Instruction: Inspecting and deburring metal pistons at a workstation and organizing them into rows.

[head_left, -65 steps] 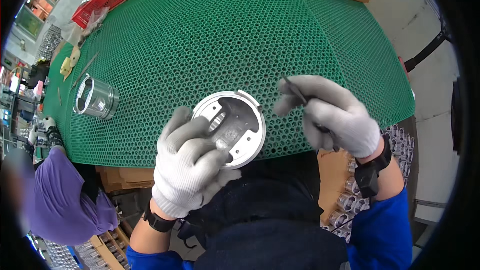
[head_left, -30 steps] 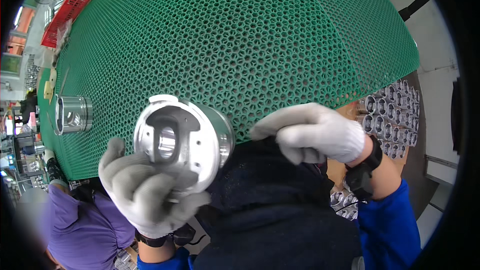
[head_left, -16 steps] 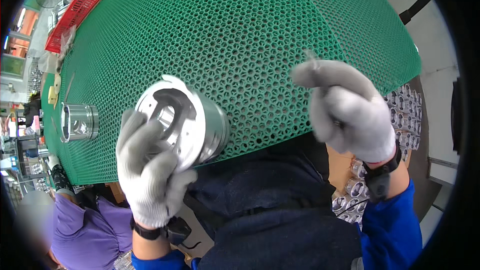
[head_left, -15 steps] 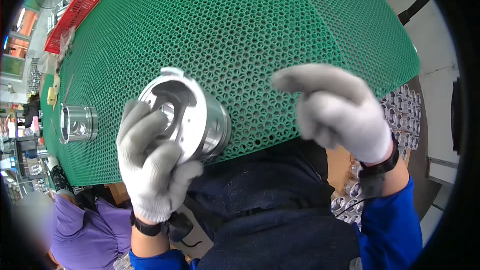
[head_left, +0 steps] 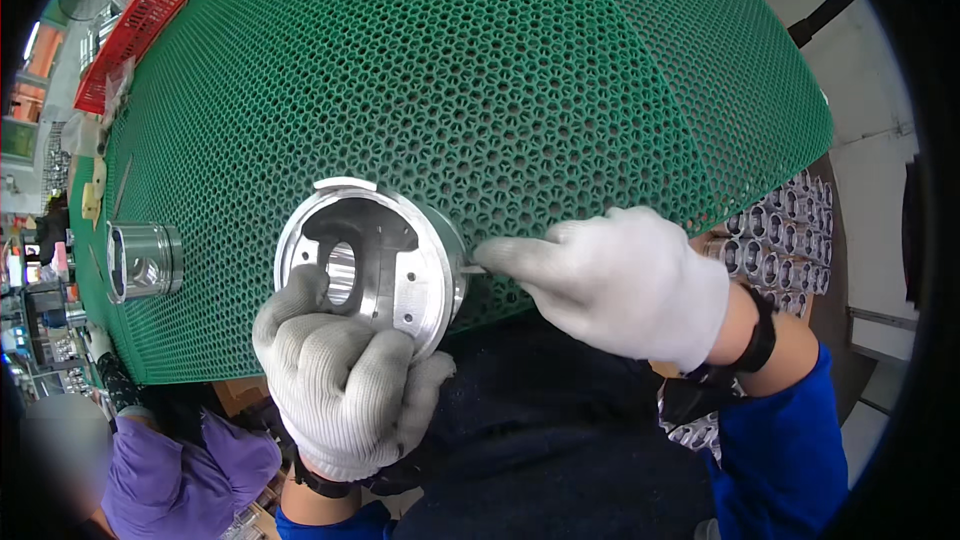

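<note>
A shiny metal piston is tilted over the green mat's near edge, its hollow underside facing up toward me. My left hand, in a white knit glove, grips its near side with fingers reaching over the rim. From the right, my gloved right hand reaches to the piston's outer wall. A thin, pale tool tip sticks out between its pinched fingers and appears to touch that wall; the rest is hidden in the glove. Another piston lies on its side on the mat at the left.
The green honeycomb mat covers the table. A red plastic basket stands at the far left. Many pistons are stacked low at the right, beyond the table edge. A person in a purple top sits at the lower left.
My right hand has come left and down to the piston's side, a thin tip now showing at its fingers. The piston has turned slightly, its open end facing me more.
</note>
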A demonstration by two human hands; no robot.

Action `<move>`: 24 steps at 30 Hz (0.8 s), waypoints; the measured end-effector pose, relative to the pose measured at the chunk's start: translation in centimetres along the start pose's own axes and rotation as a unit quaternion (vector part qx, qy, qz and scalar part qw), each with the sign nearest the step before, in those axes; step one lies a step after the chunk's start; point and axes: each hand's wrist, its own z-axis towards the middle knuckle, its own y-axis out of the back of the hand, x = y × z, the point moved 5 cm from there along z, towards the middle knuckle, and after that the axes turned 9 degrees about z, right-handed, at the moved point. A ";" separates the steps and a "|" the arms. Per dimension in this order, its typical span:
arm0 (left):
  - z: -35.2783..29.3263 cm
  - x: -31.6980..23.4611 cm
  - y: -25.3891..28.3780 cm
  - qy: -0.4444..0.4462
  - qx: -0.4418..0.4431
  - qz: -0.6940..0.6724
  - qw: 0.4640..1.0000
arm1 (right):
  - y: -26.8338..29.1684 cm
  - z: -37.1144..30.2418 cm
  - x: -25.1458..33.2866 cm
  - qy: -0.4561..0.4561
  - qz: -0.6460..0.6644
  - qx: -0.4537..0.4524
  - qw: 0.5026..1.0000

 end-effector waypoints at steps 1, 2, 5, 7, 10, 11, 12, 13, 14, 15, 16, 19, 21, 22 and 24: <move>0.1 -0.2 -0.1 -0.002 0.000 -0.009 1.000 | -1.4 -0.5 -1.1 0.050 0.191 0.007 0.980; 0.1 0.1 -0.4 0.003 0.000 -0.012 1.000 | -0.7 0.9 -0.6 0.105 0.376 0.016 0.921; -0.3 0.8 -0.6 -0.022 -0.007 -0.024 0.999 | -0.2 -0.8 -1.5 -0.191 0.551 0.243 0.775; -0.4 2.3 0.4 0.012 -0.077 -0.114 0.990 | -0.3 -2.1 -2.0 -0.240 0.591 0.173 0.751; -2.4 7.0 1.5 0.234 -0.165 -0.171 0.943 | -1.4 -5.8 -3.0 -0.235 0.684 0.082 0.686; -2.1 8.5 1.2 0.240 -0.112 -0.195 0.944 | -1.3 -6.9 -3.5 -0.232 0.698 0.069 0.674; -1.2 9.7 0.6 0.243 -0.061 -0.220 0.943 | -1.4 -7.4 -3.2 -0.229 0.694 0.064 0.679; 0.4 9.4 -0.5 0.198 0.037 -0.260 0.945 | -1.8 -7.4 -3.4 -0.225 0.698 0.028 0.679; 2.1 9.1 -1.5 0.151 0.133 -0.294 0.934 | -2.1 -7.3 -3.7 -0.219 0.702 -0.008 0.678; 2.9 10.1 -4.1 0.129 0.153 -0.297 0.934 | -2.1 -6.5 -2.9 -0.172 0.701 0.011 0.692; 5.1 8.7 -4.6 0.040 0.184 -0.287 0.939 | -2.7 -6.4 -2.4 -0.163 0.711 0.021 0.684; 7.6 5.4 -1.2 -0.127 0.068 -0.031 0.989 | -1.3 -5.8 -2.6 -0.222 0.633 -0.015 0.741; 6.7 1.7 0.9 -0.136 0.016 0.005 0.991 | -0.5 -6.4 -3.1 -0.147 0.580 -0.102 0.794; 6.0 0.4 0.6 -0.124 0.033 0.020 0.992 | -0.1 -6.1 -2.7 -0.075 0.482 -0.086 0.868; 4.9 -0.9 -0.8 -0.081 0.063 0.047 0.994 | -0.4 -5.0 -1.6 0.008 0.360 -0.094 0.928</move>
